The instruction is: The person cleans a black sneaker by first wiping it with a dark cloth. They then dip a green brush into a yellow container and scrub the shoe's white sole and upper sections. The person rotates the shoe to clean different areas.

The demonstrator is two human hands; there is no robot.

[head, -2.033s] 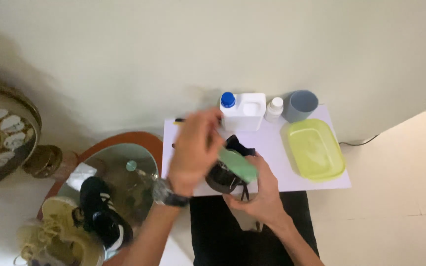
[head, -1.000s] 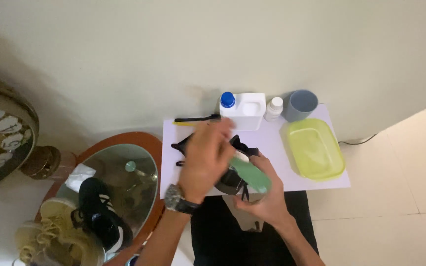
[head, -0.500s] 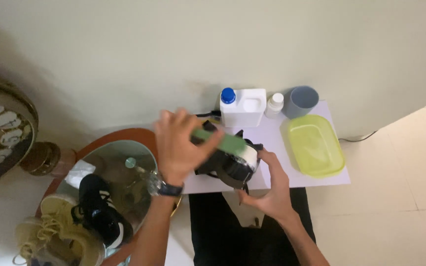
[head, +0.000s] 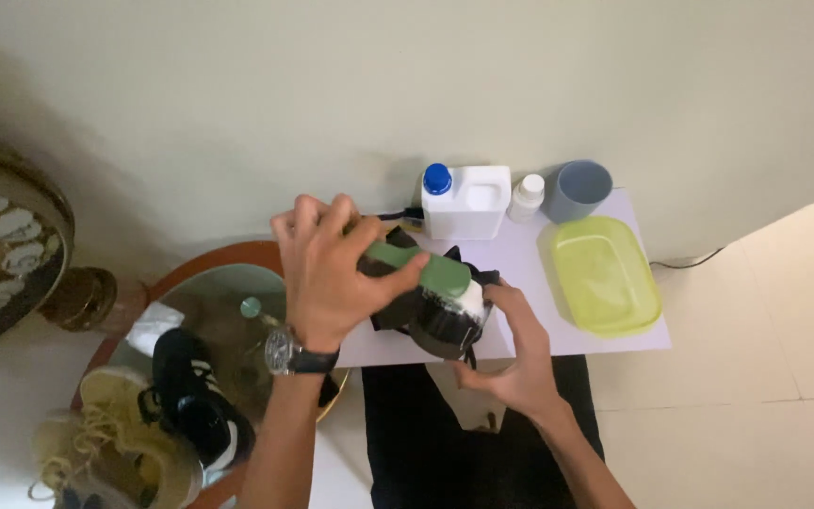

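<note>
Two hands at work over a white mat (head: pixel 529 273), both closed on their loads. Left hand (head: pixel 327 273), watch at the wrist, wrapped firmly round the back of a green scrubbing brush (head: pixel 426 269), fingers curled over the top so the white bristle end presses down against a black shoe (head: pixel 440 320). Right hand (head: pixel 515 353) cupped under and round the shoe's near end, thumb up along its side, apparently to brace it against the push of the brush and to keep it tilted toward the bristles. Shoe raised just over the mat's near edge, above dark trousers, sole side hard to make out.

Lined up along the far edge of the mat, near but out of the way: white jug with a blue cap (head: pixel 463 200), small white bottle (head: pixel 526 198) just beside it, grey-blue cup (head: pixel 583 188) next. Shallow yellow-green basin (head: pixel 605 273) on the mat's right part, near the right hand. Off to the left, well apart, a round mirrored tray (head: pixel 190 283) with a wooden rim, bearing a second black shoe with white stripes (head: pixel 195 391) and a pale yellow sneaker (head: pixel 120 443).
</note>
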